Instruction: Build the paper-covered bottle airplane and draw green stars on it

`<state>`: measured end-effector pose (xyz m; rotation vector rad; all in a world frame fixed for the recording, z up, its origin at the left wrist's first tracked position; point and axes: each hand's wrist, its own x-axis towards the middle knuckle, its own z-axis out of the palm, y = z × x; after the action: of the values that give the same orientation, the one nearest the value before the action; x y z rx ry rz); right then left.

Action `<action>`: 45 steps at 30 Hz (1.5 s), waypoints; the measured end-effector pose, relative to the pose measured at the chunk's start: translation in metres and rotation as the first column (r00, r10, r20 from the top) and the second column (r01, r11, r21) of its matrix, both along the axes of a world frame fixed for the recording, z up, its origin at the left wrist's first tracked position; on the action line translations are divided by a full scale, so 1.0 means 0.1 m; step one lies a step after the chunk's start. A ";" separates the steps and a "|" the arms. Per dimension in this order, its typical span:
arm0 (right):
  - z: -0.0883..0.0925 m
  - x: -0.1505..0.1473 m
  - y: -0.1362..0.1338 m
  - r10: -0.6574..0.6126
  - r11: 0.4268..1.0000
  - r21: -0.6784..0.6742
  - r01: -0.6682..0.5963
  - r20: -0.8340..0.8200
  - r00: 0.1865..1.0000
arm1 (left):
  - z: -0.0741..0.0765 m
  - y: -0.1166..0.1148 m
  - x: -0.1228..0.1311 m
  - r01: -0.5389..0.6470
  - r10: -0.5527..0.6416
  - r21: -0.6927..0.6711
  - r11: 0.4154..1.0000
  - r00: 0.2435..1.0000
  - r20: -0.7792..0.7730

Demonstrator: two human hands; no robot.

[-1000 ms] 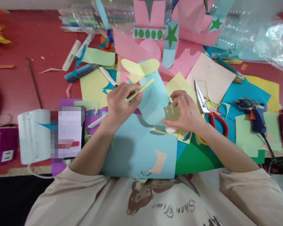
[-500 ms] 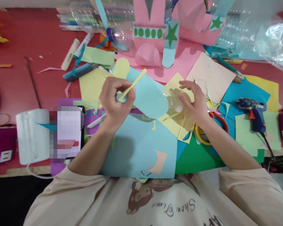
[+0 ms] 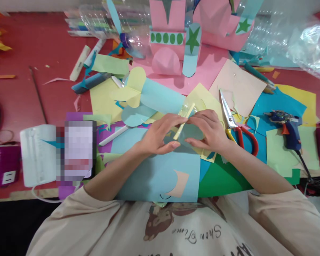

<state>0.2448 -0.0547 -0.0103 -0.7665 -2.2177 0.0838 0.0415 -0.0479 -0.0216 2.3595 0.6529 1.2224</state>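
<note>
A narrow yellow paper strip (image 3: 179, 131) slants between my two hands. My left hand (image 3: 161, 137) has its fingertips on the strip from the left, its thumb apart below. My right hand (image 3: 209, 129) curves in from the right, its fingertips at the strip and its thumb lower down. Some shiny clear plastic (image 3: 186, 107) shows just behind the fingers; its full shape is hidden. Beneath the hands lies a light blue sheet (image 3: 154, 167). Red-and-yellow-handled scissors (image 3: 240, 133) lie partly open beside my right wrist.
Pink paper figures (image 3: 166, 53) with green decorations stand at the back. A glue gun (image 3: 292, 135) lies at right. A phone (image 3: 80, 149) and a white case (image 3: 38, 154) are at left. Yellow paper pieces (image 3: 134, 85), a white-handled tool (image 3: 113, 136) and markers (image 3: 80, 63) lie about.
My left hand has carried the yellow strip right and toward me. My right hand has moved left and down to meet it, uncovering the scissors. Paper pieces at left are now visible.
</note>
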 end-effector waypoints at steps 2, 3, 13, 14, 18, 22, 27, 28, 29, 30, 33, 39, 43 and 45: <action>0.00 0.01 0.01 -0.033 0.999 -0.023 0.032 -0.008 0.999 | -0.02 -0.01 -0.01 0.066 -0.062 -0.067 0.996 0.996 0.066; 0.00 0.02 0.01 -0.050 0.998 -0.037 0.050 -0.009 0.999 | -0.03 -0.01 -0.01 0.083 -0.074 -0.091 0.992 0.993 0.092; 0.06 0.10 -0.12 -0.216 0.964 -0.221 0.147 -0.329 0.920 | 0.01 0.01 0.01 -0.264 0.249 -0.254 0.930 0.964 -0.092; 0.06 0.10 -0.13 -0.271 0.943 -0.280 0.178 -0.344 0.899 | 0.01 0.02 0.01 -0.299 0.264 -0.328 0.896 0.953 -0.148; 0.04 0.10 -0.13 -0.382 0.847 -0.517 0.124 -0.428 0.819 | -0.04 0.11 0.00 -0.204 0.181 -0.541 0.816 0.979 -0.097; 0.03 0.05 -0.10 -0.311 0.739 -0.657 -0.149 -0.530 0.789 | -0.01 0.15 -0.04 -0.020 0.060 -0.564 0.826 0.997 0.053; 0.04 -0.02 -0.11 -0.232 0.587 -0.766 -0.262 -0.469 0.852 | 0.08 0.07 -0.04 0.110 -0.037 -0.617 0.780 0.991 0.129; 0.04 -0.03 -0.11 -0.221 0.570 -0.777 -0.267 -0.458 0.861 | 0.09 0.05 -0.02 0.105 -0.031 -0.698 0.709 0.993 0.118; 0.04 -0.03 -0.11 -0.210 0.556 -0.787 -0.266 -0.443 0.872 | 0.10 0.04 -0.01 0.097 -0.031 -0.757 0.646 0.994 0.101; 0.04 -0.04 -0.10 -0.202 0.546 -0.797 -0.257 -0.424 0.883 | 0.11 0.03 0.01 0.084 -0.023 -0.792 0.604 0.996 0.088; 0.04 -0.03 -0.08 -0.202 0.535 -0.813 -0.231 -0.388 0.899 | 0.11 0.02 0.05 0.043 0.016 -0.804 0.594 0.998 0.065; -0.01 0.00 -0.05 -0.317 0.563 -0.809 -0.169 -0.399 0.860 | 0.00 0.01 0.04 -0.017 0.112 -0.800 0.599 0.992 0.063; 0.00 0.01 -0.03 -0.307 0.546 -0.830 -0.112 -0.323 0.895 | -0.07 0.00 0.03 -0.096 0.174 -0.820 0.564 0.985 0.005; 0.07 0.04 -0.02 -0.294 0.588 -0.809 0.006 -0.208 0.933 | -0.07 0.01 0.03 -0.143 0.219 -0.815 0.561 0.976 -0.020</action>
<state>0.2484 -0.0564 -0.0033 -1.3096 -1.7116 1.1215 0.0444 -0.0469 -0.0285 1.4605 1.1572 0.8005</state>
